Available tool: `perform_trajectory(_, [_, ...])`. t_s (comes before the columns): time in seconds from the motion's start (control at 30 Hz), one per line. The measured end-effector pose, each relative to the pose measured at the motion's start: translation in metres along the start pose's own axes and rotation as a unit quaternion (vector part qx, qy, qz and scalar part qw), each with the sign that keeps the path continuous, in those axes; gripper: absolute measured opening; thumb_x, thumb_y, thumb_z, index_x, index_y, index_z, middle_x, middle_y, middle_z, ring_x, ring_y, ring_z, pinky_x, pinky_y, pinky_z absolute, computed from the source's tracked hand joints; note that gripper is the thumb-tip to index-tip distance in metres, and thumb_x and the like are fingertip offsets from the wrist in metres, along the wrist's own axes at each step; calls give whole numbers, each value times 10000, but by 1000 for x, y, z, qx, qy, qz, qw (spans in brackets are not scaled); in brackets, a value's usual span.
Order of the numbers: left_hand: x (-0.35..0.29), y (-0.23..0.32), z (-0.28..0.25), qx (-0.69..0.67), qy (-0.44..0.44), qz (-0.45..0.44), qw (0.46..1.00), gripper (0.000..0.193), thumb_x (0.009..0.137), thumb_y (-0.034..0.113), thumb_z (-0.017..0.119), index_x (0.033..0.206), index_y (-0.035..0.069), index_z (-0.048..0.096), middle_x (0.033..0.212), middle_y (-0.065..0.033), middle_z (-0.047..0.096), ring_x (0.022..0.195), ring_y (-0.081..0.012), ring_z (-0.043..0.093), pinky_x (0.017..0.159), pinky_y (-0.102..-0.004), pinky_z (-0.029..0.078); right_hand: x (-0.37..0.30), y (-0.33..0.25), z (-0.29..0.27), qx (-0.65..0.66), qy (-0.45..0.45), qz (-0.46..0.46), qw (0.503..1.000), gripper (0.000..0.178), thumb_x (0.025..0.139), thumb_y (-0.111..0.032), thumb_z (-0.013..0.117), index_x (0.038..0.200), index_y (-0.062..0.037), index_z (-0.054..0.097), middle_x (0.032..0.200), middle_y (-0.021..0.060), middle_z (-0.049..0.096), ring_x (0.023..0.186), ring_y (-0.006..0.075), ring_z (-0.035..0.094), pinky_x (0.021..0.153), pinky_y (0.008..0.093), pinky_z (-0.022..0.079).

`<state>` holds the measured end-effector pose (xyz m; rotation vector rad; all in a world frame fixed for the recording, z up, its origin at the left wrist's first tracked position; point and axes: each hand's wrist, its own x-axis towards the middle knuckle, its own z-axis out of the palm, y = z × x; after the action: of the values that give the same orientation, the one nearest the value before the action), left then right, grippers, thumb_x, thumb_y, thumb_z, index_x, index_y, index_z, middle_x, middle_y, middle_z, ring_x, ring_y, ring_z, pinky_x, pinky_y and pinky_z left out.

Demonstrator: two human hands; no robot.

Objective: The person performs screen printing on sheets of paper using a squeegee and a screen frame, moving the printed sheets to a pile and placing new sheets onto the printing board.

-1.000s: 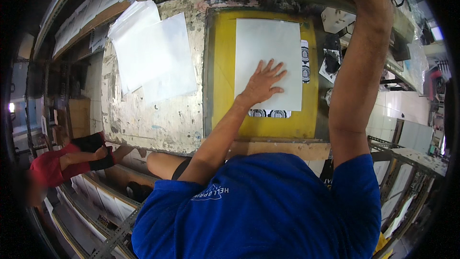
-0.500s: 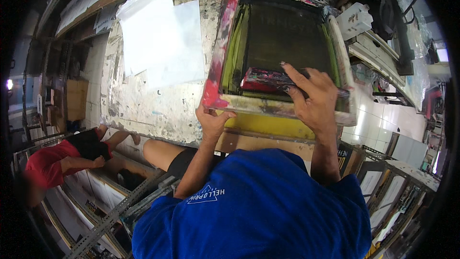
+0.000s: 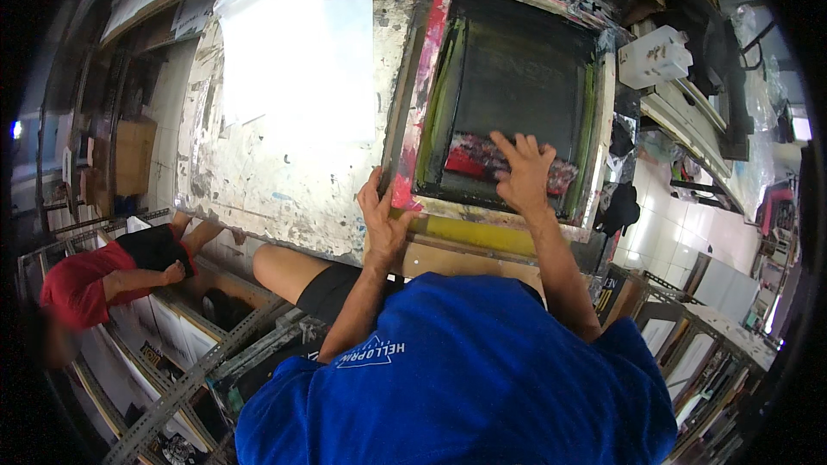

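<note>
In front of me on the worktable lies a screen-printing frame [image 3: 428, 77], its rim smeared red and pink around a dark mesh [image 3: 534, 60]. A squeegee [image 3: 469, 155] crosses the near part of the mesh, stained red and black. My right hand [image 3: 525, 176] is closed over the squeegee, index finger stretched along its top; its motion blurs slightly. At the frame's near left corner, my left hand [image 3: 385, 222] grips the rim, thumb on the near side and fingers along the left side. A yellow strip [image 3: 465, 232] shows below the frame's near edge.
White sheets [image 3: 276, 60] lie on the paint-spotted table [image 3: 293, 198] left of the frame. A white container [image 3: 655, 58] stands beyond its right side. Another person in a red shirt [image 3: 99, 284] is at the far left. Metal racks [image 3: 189, 379] flank my lower left.
The frame's near edge has come down from a raised tilt and lies flatter. My right hand stays on the squeegee; my left hand has shifted its fingers on the corner.
</note>
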<state>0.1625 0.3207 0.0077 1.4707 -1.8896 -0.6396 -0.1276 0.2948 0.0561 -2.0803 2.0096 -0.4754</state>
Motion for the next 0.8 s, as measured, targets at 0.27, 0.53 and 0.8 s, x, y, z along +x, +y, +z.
perform_trajectory(0.27, [-3, -5, -1, -7, -11, -9, 1000, 785, 674, 360, 859, 1355, 58, 612, 1512, -235, 412, 1309, -411, 408, 1097, -502, 333, 128, 71, 12, -54, 124, -42, 990, 792, 572, -106, 701, 1351, -215, 608, 1172, 144, 601, 1108, 306, 533, 972, 520, 330])
perform_trajectory(0.53, [-3, -6, -1, -26, -20, -24, 999, 764, 725, 389, 836, 1374, 64, 598, 1502, -239, 421, 1299, -412, 421, 1093, -497, 342, 234, 126, 12, -91, 177, -84, 976, 782, 609, -196, 675, 1386, -227, 594, 1126, 119, 604, 1129, 295, 540, 959, 500, 309])
perform_trajectory(0.8, [-4, -5, 2, -61, 3, -16, 998, 774, 727, 383, 836, 1389, 71, 583, 1482, -235, 450, 1299, -400, 441, 1089, -490, 365, 301, 156, -14, -6, 119, -89, 989, 621, 741, -137, 723, 1346, -260, 649, 1269, 160, 672, 1141, 342, 607, 970, 500, 378])
